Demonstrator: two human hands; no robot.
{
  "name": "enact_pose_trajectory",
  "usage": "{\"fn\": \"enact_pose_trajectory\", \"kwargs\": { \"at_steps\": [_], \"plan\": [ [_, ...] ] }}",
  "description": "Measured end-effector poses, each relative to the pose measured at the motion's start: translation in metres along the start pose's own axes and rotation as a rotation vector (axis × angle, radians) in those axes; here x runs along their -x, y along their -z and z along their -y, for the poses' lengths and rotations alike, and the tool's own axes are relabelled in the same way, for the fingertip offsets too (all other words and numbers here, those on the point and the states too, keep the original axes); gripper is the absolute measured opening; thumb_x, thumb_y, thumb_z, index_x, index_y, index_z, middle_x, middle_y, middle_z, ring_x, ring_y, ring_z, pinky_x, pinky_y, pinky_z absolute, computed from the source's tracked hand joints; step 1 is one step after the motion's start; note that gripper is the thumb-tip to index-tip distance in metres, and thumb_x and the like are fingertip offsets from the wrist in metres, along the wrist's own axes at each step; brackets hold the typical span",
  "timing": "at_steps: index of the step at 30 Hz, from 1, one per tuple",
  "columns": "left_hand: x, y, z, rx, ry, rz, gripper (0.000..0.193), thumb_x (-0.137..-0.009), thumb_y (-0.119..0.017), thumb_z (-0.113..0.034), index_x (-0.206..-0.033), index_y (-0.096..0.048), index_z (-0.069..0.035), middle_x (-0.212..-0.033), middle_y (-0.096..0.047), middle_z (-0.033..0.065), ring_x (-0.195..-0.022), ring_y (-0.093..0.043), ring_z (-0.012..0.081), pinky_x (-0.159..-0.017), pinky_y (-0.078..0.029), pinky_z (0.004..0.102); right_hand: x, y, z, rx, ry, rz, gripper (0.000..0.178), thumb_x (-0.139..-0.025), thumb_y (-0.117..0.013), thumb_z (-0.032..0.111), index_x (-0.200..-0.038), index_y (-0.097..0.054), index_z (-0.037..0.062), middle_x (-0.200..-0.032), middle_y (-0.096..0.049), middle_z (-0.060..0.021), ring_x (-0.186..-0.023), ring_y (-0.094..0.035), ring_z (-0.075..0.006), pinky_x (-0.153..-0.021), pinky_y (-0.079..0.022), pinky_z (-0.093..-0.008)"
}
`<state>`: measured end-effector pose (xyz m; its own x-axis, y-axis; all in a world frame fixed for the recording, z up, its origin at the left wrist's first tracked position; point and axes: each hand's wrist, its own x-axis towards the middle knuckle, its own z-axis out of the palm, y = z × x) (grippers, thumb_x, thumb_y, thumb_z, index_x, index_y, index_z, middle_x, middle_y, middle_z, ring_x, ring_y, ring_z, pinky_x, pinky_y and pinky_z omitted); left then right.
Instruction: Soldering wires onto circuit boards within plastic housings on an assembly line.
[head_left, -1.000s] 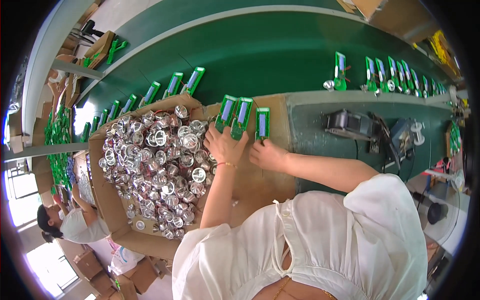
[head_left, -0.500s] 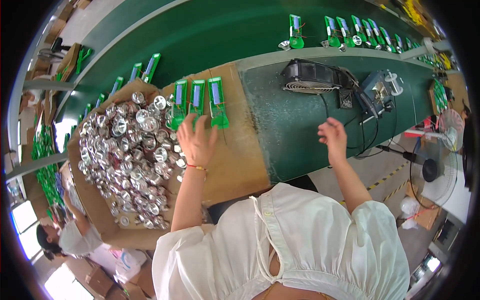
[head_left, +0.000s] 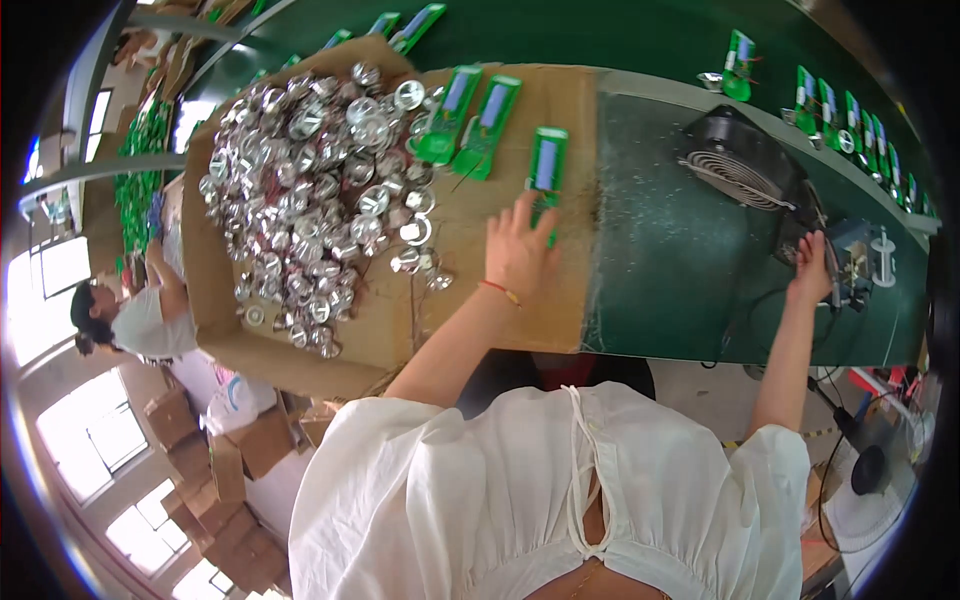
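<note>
My left hand (head_left: pixel 520 245) reaches over the cardboard, fingers at the lower end of a green plastic housing (head_left: pixel 546 165) that carries a blue cylindrical cell. Two similar green housings, the left one (head_left: pixel 450 115) and the right one (head_left: pixel 488 128), lie side by side just left of it. Over on the right, my right hand (head_left: pixel 812 268) is closed around the handle of what looks like a soldering iron (head_left: pixel 815 212), beside its stand; the tip is hard to make out.
A cardboard box (head_left: pixel 215 330) holds a heap of silvery reflector cups (head_left: pixel 320 190) with thin wires. A black blower fan (head_left: pixel 740 150) and a bench device with a white spool (head_left: pixel 882 258) stand at right. More green housings (head_left: pixel 738 65) line the far ledge. Another person (head_left: pixel 150 310) works at far left.
The view has swung to the right. One green housing now lies apart from the other two, nearer me, under my left hand. My right hand has moved from open bench to the iron's handle.
</note>
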<state>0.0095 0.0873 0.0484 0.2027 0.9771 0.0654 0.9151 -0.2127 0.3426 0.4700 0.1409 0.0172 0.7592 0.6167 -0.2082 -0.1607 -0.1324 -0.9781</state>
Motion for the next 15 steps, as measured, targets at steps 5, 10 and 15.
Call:
{"fn": "enact_pose_trajectory", "kwargs": {
  "at_steps": [5, 10, 15],
  "plan": [
    [0.04, 0.022, 0.003, 0.143, 0.008, -0.087, 0.043, -0.068, -0.067, -0.027, -0.106, -0.052, -0.013, -0.113, -0.046, 0.013, -0.092, -0.052, 0.0287, -0.075, -0.041, 0.0401, 0.0, -0.008, 0.007, 0.247, 0.172, 0.028, 0.02, -0.077, -0.068, 0.018, -0.091, -0.061, 0.0049, -0.085, -0.064, -0.0028, -0.073, -0.059, -0.0088, -0.06, -0.044, -0.0199],
    [0.066, 0.039, 0.087, -0.099, 0.324, -0.161, 0.023, -0.072, -0.065, -0.025, -0.088, -0.059, -0.01, -0.094, -0.053, 0.0082, -0.084, -0.051, 0.0276, -0.073, -0.04, 0.0415, 0.04, 0.02, 0.021, 0.294, 0.265, 0.036, 0.021, -0.081, -0.064, 0.02, -0.093, -0.058, 0.0032, -0.085, -0.063, -0.0051, -0.074, -0.059, -0.011, -0.063, -0.045, -0.0224],
    [0.049, 0.026, 0.105, -0.364, 0.451, -0.134, 0.019, -0.071, -0.067, -0.025, -0.082, -0.061, -0.011, -0.089, -0.05, 0.0064, -0.089, -0.047, 0.0268, -0.076, -0.038, 0.0408, 0.107, 0.033, 0.034, 0.177, 0.505, 0.021, 0.026, -0.083, -0.06, 0.014, -0.101, -0.05, -0.0017, -0.084, -0.061, -0.0104, -0.072, -0.059, -0.0132, -0.062, -0.045, -0.0221]
  ]
}}
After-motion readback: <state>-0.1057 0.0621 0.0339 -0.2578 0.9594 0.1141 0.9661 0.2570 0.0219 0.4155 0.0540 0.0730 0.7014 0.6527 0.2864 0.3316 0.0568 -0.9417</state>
